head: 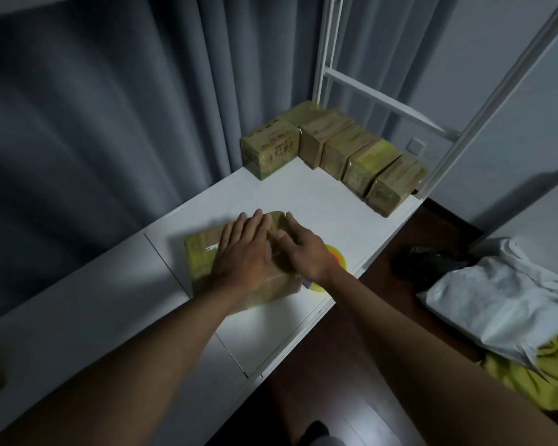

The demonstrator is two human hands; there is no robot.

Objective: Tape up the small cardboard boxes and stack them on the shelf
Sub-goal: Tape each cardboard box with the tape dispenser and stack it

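Cardboard box [203,252] under both flat hands, seemingly pressing.

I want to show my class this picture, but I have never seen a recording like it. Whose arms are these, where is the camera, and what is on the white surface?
There is no machine here. A person wears a camera on the head, looking down at their own arms. The left hand and right hand press flat, fingers straight, on a small cardboard box lying on the white surface. A yellow tape dispenser peeks out beside the right wrist. More taped boxes stand in a row at the far end, under the white shelf frame. Neither hand grips anything.
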